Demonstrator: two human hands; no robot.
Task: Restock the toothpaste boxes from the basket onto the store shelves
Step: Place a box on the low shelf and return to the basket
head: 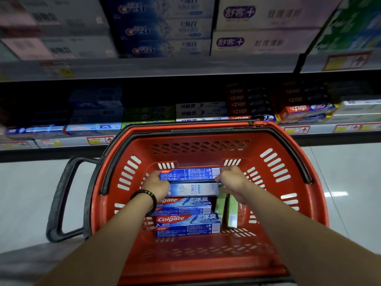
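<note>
Currently the left hand and right hand each clasp one short end of a long blue cardboard toothpaste box at the far side of the red slotted plastic basket. Probably light, stiff but crushable, glossy: holding the ends seems soundest.

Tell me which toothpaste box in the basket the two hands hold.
The dark blue box at the far end of the basket, barcode side up: left hand and right hand grip its ends.
</note>
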